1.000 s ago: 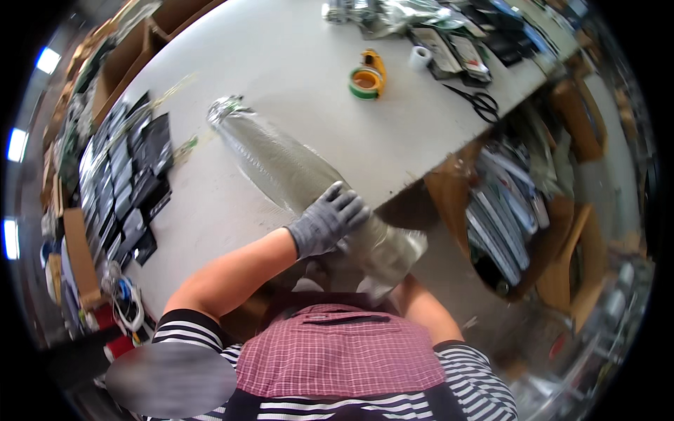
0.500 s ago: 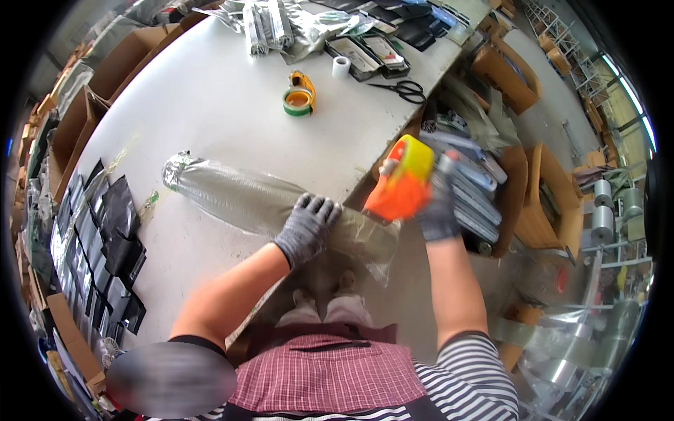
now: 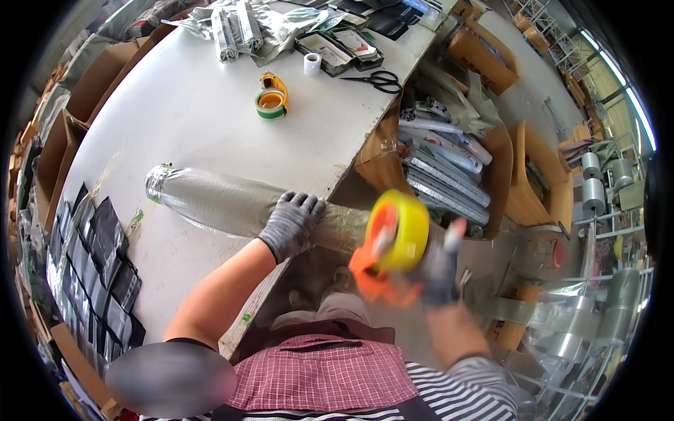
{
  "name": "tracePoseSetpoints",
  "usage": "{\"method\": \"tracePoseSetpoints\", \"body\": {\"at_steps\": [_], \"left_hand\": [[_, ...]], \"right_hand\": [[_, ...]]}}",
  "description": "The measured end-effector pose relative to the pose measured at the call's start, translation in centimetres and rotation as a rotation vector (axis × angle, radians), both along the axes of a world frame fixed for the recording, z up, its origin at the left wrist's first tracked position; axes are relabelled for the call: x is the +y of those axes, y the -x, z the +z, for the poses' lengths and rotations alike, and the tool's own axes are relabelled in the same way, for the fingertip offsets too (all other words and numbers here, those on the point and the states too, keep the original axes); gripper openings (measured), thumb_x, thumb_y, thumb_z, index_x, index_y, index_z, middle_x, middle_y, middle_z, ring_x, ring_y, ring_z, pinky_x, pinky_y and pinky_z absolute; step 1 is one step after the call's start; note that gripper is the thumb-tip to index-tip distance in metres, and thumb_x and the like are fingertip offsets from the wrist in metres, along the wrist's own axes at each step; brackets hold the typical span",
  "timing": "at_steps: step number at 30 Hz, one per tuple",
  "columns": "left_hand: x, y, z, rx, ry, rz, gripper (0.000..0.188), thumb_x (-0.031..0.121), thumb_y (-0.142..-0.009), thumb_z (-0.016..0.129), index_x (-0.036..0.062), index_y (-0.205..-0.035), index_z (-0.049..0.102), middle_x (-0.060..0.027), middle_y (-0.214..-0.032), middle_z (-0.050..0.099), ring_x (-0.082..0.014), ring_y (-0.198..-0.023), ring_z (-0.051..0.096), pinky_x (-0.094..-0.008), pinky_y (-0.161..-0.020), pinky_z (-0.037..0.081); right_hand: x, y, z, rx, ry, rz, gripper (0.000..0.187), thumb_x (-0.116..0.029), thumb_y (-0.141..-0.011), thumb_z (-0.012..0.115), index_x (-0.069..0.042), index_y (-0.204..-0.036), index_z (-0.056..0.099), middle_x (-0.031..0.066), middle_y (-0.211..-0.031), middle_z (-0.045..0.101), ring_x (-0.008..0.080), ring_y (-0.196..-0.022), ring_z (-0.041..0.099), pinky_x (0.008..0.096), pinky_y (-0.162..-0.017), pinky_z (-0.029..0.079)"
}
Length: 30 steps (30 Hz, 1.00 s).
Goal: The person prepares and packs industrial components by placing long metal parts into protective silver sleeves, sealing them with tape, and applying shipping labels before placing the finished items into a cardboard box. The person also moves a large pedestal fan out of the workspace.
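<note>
A long grey-green roll in clear plastic film (image 3: 217, 200) lies slantwise over the table's near edge. Its far-left end is gathered, and its right end sticks out past the table. My left hand (image 3: 291, 226), in a grey glove, is closed over the top of the roll near that edge. Beyond the table edge, my gloved right hand (image 3: 441, 274) grips an orange tape dispenser (image 3: 375, 277) loaded with yellow tape (image 3: 407, 228). Motion blurs both hand and dispenser. The dispenser hides the roll's right end, and I cannot tell whether tape touches it.
A second tape dispenser (image 3: 272, 97), a small white roll (image 3: 312, 64) and black scissors (image 3: 379, 81) lie farther back on the table (image 3: 189, 126). Flat black packages (image 3: 105, 259) are at the left. Right of the table, an open carton (image 3: 502, 182) holds several wrapped rolls.
My right hand has swung the tape dispenser down and toward me, over the roll's right end. The loose film there is now covered. My left hand stays on the roll; the view has shifted slightly.
</note>
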<state>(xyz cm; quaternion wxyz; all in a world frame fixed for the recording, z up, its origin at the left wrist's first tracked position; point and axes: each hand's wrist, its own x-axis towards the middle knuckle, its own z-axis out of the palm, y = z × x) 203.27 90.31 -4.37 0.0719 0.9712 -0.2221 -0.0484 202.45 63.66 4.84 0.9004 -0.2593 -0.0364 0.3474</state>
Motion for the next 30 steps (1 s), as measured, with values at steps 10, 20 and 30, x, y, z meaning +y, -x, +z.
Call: {"method": "tracePoseSetpoints", "body": {"at_steps": [10, 20, 30], "left_hand": [[-0.3, -1.3, 0.6, 0.099, 0.012, -0.027, 0.085, 0.039, -0.058, 0.083, 0.0047, -0.128, 0.049, -0.0166, -0.127, 0.053, -0.0328, -0.121, 0.048, -0.0473, -0.106, 0.035], [-0.5, 4.1, -4.0, -0.333, -0.026, -0.057, 0.083, 0.039, -0.065, 0.068, 0.0046, -0.137, 0.044, -0.0167, -0.137, 0.047, -0.0345, -0.128, 0.043, -0.0506, -0.111, 0.027], [0.4, 4.2, -3.6, -0.200, -0.008, -0.034, 0.086, 0.037, -0.062, 0.070, 0.0040, -0.137, 0.044, -0.0164, -0.137, 0.048, -0.0349, -0.129, 0.043, -0.0518, -0.110, 0.028]], "right_hand": [[-2.3, 12.3, -18.1, 0.468, 0.089, 0.289, 0.068, -0.065, -0.092, 0.042, -0.009, -0.129, 0.049, 0.0102, -0.107, 0.062, 0.0240, -0.097, 0.063, 0.0357, -0.088, 0.051], [-1.9, -18.5, -15.6, 0.062, 0.281, -0.253, 0.078, -0.076, -0.077, 0.056, -0.008, -0.113, 0.056, 0.0123, -0.094, 0.064, 0.0306, -0.083, 0.063, 0.0471, -0.077, 0.053], [1.2, -2.2, -22.8, 0.695, 0.214, 0.014, 0.062, -0.061, -0.088, 0.056, -0.006, -0.117, 0.056, 0.0160, -0.103, 0.065, 0.0301, -0.086, 0.067, 0.0449, -0.079, 0.056]]}}
